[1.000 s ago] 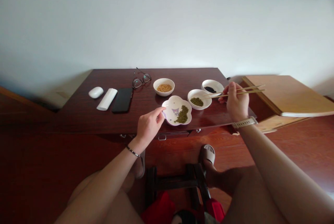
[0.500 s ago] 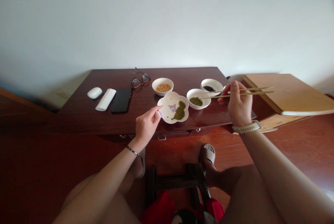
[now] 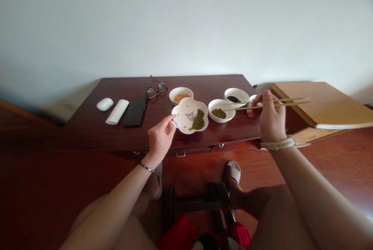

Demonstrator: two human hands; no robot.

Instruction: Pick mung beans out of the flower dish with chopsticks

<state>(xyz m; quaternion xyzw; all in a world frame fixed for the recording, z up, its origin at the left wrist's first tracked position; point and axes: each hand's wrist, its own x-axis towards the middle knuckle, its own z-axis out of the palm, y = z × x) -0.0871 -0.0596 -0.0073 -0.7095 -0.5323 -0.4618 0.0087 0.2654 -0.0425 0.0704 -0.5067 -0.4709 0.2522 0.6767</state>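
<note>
Being clenched in the right hand (image 3: 271, 116), chopsticks (image 3: 287, 103) were held with their tips over a white bowl (image 3: 230, 117) of green beans (image 3: 218, 114), while a flower-shaped plate (image 3: 182, 112) on the wooden table (image 3: 230, 137) was touched at its rim by the left hand (image 3: 159, 139), its grip unclear

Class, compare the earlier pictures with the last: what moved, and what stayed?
The left hand slid the flower-shaped dish left and forward, toward the yellow-grain bowl, now partly hidden. The right hand kept its chopsticks. The phone, glasses, green-bean bowl and black-seed bowl stayed.
</note>
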